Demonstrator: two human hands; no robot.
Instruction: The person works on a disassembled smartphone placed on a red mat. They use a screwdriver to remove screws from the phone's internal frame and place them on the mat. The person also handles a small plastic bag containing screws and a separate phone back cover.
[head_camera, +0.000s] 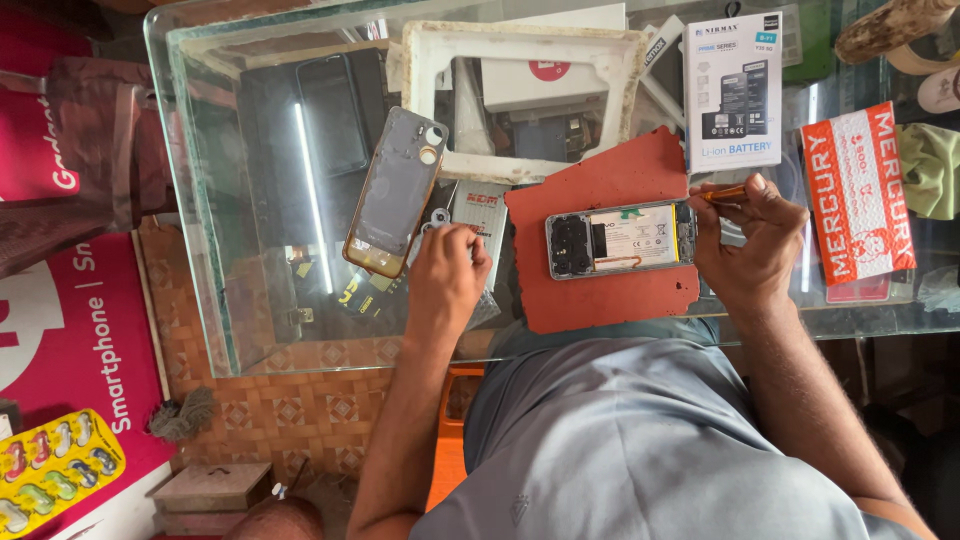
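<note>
Looking straight down on a glass table (210, 200), big and thick-edged, with phone boxes and papers showing through from the shelf beneath. On top at the far side sits a white rectangular frame (520, 100), chipped and grubby round its rim. Just nearer the person, a red work mat (600, 290) lies flat on the glass, rough along its edges.

And right in the middle of that mat, the opened phone (620, 240): back off, lying lengthwise, dark camera end toward the left, white battery filling the centre. It sits between the two hands, much closer to the right one.

The right hand (755, 250) is curled against the phone's right end, fingers pinched tight on a small orange-handled tool (722, 194), its tip down at the phone's upper right corner. The left hand (448, 280) is off the mat altogether, resting knuckles-up on the glass, loosely closed over small bits there; whether it grips anything, I cannot tell.

Just left of that hand lies a removed back cover (395, 195), grey with a gold rim, tilted, inner side up. Far right, a white battery box (733, 90) and a red-and-white packet (858, 195), clear of both hands.
</note>
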